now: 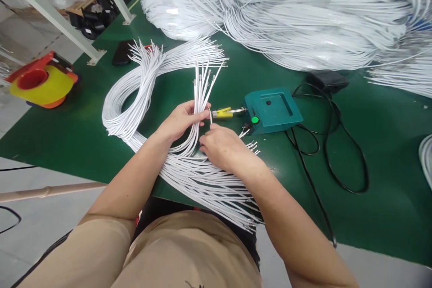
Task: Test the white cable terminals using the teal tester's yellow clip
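Observation:
Several white wires (201, 85) stand up in a small bunch, and my left hand (184, 119) is closed around them. Metal ends show at their tips. My right hand (221, 146) pinches a single white wire (211, 116) close to the yellow-tipped tool (224, 113) on the teal machine (270, 110). Whether the wire touches that tool I cannot tell. A green button (255, 119) shows on the machine's front. Below both hands, loose wire ends (209, 184) fan out towards the table's front edge, part of a looped wire bundle (114, 108) on the left.
Large bundles of white wire (303, 18) cover the back of the green table (388, 157). A black adapter (327, 82) and a looping black cable (366, 175) lie right of the machine. At left are a yellow and red tape dispenser (43, 85) and a dark phone-like object (122, 52).

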Action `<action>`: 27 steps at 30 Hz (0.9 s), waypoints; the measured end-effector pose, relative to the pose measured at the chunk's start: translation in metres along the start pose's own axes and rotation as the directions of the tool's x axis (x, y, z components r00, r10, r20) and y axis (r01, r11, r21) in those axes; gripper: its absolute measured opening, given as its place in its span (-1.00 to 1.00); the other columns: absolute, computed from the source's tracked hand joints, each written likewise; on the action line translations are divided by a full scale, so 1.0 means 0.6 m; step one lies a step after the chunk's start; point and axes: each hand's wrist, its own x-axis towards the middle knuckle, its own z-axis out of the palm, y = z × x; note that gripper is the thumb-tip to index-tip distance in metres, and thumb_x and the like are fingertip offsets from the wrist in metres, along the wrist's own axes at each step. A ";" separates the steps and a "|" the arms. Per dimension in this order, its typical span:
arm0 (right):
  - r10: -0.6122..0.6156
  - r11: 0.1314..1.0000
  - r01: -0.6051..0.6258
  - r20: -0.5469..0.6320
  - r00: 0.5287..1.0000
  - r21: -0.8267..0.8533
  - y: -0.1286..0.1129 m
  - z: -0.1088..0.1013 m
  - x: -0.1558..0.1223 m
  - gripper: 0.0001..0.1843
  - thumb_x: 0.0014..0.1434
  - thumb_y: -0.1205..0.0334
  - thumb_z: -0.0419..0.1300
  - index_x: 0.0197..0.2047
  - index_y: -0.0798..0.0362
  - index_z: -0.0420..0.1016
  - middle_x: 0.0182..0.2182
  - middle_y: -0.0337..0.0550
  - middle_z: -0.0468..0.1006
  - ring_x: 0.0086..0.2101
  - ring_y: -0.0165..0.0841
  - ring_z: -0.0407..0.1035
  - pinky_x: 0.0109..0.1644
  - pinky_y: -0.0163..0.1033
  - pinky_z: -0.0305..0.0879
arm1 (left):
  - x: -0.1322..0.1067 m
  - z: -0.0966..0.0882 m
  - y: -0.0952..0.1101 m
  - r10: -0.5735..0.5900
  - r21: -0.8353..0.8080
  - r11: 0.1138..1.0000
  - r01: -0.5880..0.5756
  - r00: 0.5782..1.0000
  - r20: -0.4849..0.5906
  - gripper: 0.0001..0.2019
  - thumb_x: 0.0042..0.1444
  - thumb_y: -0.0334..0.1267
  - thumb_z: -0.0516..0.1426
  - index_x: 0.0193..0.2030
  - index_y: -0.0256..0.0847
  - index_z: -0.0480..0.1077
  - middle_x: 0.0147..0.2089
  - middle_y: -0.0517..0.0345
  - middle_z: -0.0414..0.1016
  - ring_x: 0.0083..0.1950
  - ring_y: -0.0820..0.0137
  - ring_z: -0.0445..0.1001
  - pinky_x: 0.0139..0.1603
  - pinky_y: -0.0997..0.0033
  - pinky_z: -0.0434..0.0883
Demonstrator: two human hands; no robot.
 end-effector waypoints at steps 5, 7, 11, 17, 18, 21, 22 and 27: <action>0.068 0.941 -0.144 0.244 0.967 0.307 -0.004 -0.022 -0.011 -0.74 0.16 0.25 0.14 -0.52 0.04 0.54 -0.53 -0.06 0.54 -0.51 -0.27 0.35 -0.41 -0.14 0.18 | 0.001 0.002 0.000 0.010 0.002 1.000 -0.010 1.000 -0.027 -0.63 -0.10 -0.19 0.36 -0.13 -0.28 0.55 -0.29 0.12 0.54 -0.31 0.52 0.46 -0.29 0.53 0.40; 0.168 0.861 -0.243 0.201 0.965 0.447 0.013 -0.034 -0.009 -0.70 0.18 0.21 0.12 -0.56 0.03 0.48 -0.57 -0.13 0.51 -0.57 -0.37 0.29 -0.44 -0.18 0.17 | 0.001 0.003 -0.003 0.038 0.032 0.999 -0.037 0.999 -0.039 -0.62 -0.12 -0.19 0.37 -0.14 -0.28 0.54 -0.32 0.14 0.54 -0.35 0.52 0.45 -0.27 0.50 0.40; 0.578 0.639 -0.291 -0.196 0.792 0.712 0.057 -0.039 0.002 -0.74 0.22 0.06 0.10 -0.38 0.04 0.46 -0.56 -0.26 0.48 -0.64 -0.49 0.24 -0.50 -0.28 0.16 | -0.004 0.010 -0.007 0.080 0.068 0.994 -0.081 0.997 0.017 -0.66 -0.17 -0.25 0.38 -0.22 -0.26 0.48 -0.37 0.23 0.51 -0.36 0.51 0.48 -0.24 0.47 0.41; 0.639 0.422 -0.017 -0.284 0.715 0.906 0.068 -0.034 0.009 -0.78 0.08 0.14 0.25 -0.49 0.06 0.36 -0.66 -0.39 0.34 -0.69 -0.57 0.14 -0.57 -0.35 0.11 | -0.016 0.028 -0.009 0.095 0.106 0.988 -0.109 0.987 0.130 -0.70 -0.12 -0.26 0.37 -0.34 -0.26 0.34 -0.33 0.22 0.50 -0.32 0.50 0.51 -0.24 0.50 0.41; 0.637 0.373 -0.006 -0.252 0.728 0.928 0.064 -0.035 0.010 -0.78 0.06 0.16 0.26 -0.51 0.06 0.37 -0.66 -0.39 0.33 -0.70 -0.57 0.12 -0.59 -0.35 0.09 | -0.017 0.030 -0.009 0.114 0.058 0.991 -0.123 0.985 0.130 -0.70 -0.10 -0.26 0.36 -0.35 -0.27 0.32 -0.29 0.20 0.51 -0.27 0.48 0.52 -0.22 0.49 0.42; 0.583 0.268 -0.023 -0.143 0.800 0.963 0.053 -0.035 0.013 -0.79 0.02 0.16 0.30 -0.50 0.09 0.42 -0.67 -0.38 0.34 -0.69 -0.57 0.11 -0.63 -0.36 0.04 | -0.017 0.037 -0.009 0.162 -0.041 0.987 -0.159 0.983 0.087 -0.70 -0.08 -0.26 0.35 -0.37 -0.26 0.28 -0.35 0.21 0.47 -0.30 0.49 0.52 -0.31 0.54 0.40; 0.569 0.260 -0.028 -0.130 0.812 0.965 0.051 -0.034 0.015 -0.79 0.02 0.16 0.30 -0.50 0.09 0.44 -0.67 -0.36 0.35 -0.68 -0.56 0.12 -0.63 -0.37 0.04 | -0.016 0.038 -0.009 0.165 -0.042 0.986 -0.162 0.984 0.071 -0.69 -0.08 -0.26 0.35 -0.38 -0.26 0.27 -0.40 0.24 0.44 -0.34 0.51 0.50 -0.36 0.57 0.37; 0.695 0.245 0.149 -0.280 0.662 0.958 0.058 -0.026 0.022 -0.84 0.07 0.15 0.29 -0.39 0.08 0.51 -0.55 -0.33 0.42 -0.65 -0.60 0.13 -0.58 -0.39 0.15 | -0.012 0.038 -0.009 0.164 0.014 0.986 -0.164 0.986 0.041 -0.67 -0.11 -0.28 0.35 -0.40 -0.26 0.24 -0.41 0.27 0.42 -0.43 0.57 0.43 -0.48 0.61 0.28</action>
